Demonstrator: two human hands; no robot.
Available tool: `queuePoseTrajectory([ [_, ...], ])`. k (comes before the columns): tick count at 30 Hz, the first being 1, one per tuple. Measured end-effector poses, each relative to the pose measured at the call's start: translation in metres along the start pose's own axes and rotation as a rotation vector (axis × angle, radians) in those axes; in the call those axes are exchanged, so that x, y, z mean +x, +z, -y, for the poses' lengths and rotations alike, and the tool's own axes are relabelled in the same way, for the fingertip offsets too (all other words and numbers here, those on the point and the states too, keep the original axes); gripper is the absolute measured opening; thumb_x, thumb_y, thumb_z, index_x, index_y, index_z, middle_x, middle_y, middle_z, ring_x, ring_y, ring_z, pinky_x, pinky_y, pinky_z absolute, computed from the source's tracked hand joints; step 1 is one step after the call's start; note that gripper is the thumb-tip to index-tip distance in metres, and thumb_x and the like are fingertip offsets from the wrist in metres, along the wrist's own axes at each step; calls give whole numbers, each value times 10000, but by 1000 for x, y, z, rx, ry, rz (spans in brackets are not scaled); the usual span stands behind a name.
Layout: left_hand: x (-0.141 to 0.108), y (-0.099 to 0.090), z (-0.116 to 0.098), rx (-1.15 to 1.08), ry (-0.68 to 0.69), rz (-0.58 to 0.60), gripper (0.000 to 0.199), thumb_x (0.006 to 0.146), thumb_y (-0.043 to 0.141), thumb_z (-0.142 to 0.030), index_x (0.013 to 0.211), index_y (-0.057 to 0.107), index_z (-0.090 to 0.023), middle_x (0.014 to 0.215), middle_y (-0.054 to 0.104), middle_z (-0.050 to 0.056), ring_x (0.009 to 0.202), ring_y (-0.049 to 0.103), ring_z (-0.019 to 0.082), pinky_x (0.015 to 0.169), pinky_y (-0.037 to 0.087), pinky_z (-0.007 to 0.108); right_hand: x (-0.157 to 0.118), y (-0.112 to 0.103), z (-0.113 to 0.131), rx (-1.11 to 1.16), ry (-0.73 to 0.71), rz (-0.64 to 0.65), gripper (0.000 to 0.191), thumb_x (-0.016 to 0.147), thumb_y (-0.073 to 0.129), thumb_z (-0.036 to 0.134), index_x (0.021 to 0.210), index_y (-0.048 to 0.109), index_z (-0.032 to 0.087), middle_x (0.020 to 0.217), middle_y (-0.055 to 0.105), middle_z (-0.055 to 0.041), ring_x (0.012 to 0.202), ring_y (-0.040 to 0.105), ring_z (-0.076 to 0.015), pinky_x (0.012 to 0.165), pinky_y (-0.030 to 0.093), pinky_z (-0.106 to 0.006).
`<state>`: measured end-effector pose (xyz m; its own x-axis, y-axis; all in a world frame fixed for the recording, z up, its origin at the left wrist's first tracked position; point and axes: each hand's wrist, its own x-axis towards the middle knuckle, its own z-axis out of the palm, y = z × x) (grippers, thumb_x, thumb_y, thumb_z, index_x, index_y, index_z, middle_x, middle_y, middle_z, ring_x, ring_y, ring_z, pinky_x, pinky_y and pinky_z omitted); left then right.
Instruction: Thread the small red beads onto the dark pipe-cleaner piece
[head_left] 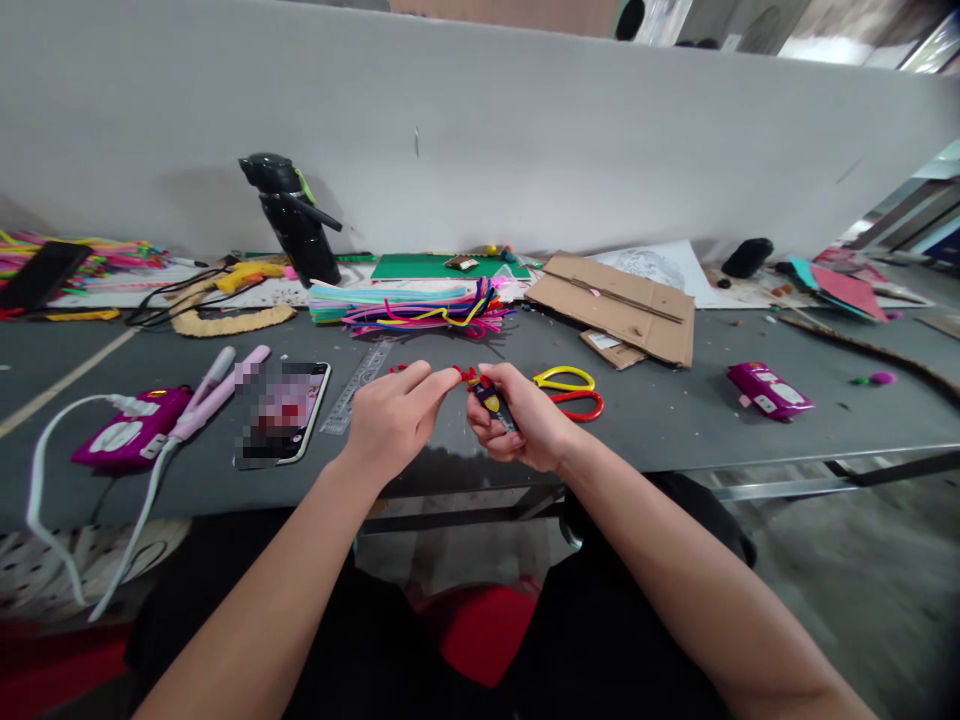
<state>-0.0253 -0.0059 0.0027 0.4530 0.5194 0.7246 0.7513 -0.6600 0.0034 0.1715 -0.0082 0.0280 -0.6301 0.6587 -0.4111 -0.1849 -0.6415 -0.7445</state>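
Above the front edge of the grey table, my left hand (pixel 394 415) pinches a small red fuzzy piece (pixel 463 374) between its fingers. Close beside it on the right, my right hand (pixel 521 415) is wrapped round a dark lighter (pixel 495 403) with a yellow emblem. The lighter's top is tilted toward the red piece. Whether there is a flame is too small to tell. More red fuzzy material shows behind my left hand. Scissors (pixel 581 405) with a yellow and a red handle lie just right of my right hand.
Behind the hands lies a bundle of coloured pipe cleaners (pixel 420 305), with folded cardboard (pixel 619 308) to its right. A phone (pixel 283 412), clear ruler (pixel 356 388), pink hair iron (pixel 217 392) and purple pack (pixel 135 430) are at left. A black bottle (pixel 296 225) stands behind; another purple pack (pixel 769 390) lies right.
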Motion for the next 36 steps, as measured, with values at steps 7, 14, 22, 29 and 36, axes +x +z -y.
queuePoseTrajectory([
  [7, -1, 1, 0, 21, 14, 3, 234, 1001, 469, -187, 1086, 686, -208, 773, 628, 11, 666, 593, 133, 594, 375, 257, -2, 3, 1, -11, 6, 0, 421, 913, 334, 464, 617, 436, 184, 487, 336, 61, 339, 155, -37, 337, 136, -175],
  [14, -1, 0, 0, 29, -4, 8, 249, 1007, 456, -201, 1090, 690, -225, 761, 627, 5, 653, 591, 129, 587, 377, 255, -3, 3, 2, -24, -18, -33, 407, 913, 337, 441, 615, 434, 180, 501, 327, 62, 350, 155, -34, 347, 125, -171],
  [22, -1, 0, 1, 21, -9, 14, 245, 1004, 459, -191, 1087, 688, -219, 769, 632, 7, 654, 585, 130, 597, 387, 255, 0, 1, 0, -34, 0, -25, 496, 933, 342, 534, 604, 435, 175, 499, 317, 66, 350, 157, -29, 350, 123, -164],
  [29, -1, 0, 0, 37, -13, 28, 263, 1020, 435, -224, 1079, 691, -223, 765, 638, 14, 655, 592, 129, 600, 383, 257, -3, 6, 2, -39, -2, -54, 459, 924, 321, 477, 591, 428, 179, 488, 314, 63, 345, 147, -33, 347, 117, -171],
  [36, -1, 1, 1, 31, -27, 52, 268, 1024, 428, -235, 1092, 686, -225, 767, 637, 16, 666, 593, 131, 605, 381, 258, -4, 6, 3, -46, -20, -69, 367, 898, 352, 426, 624, 411, 190, 499, 319, 62, 358, 146, -40, 345, 127, -174],
])
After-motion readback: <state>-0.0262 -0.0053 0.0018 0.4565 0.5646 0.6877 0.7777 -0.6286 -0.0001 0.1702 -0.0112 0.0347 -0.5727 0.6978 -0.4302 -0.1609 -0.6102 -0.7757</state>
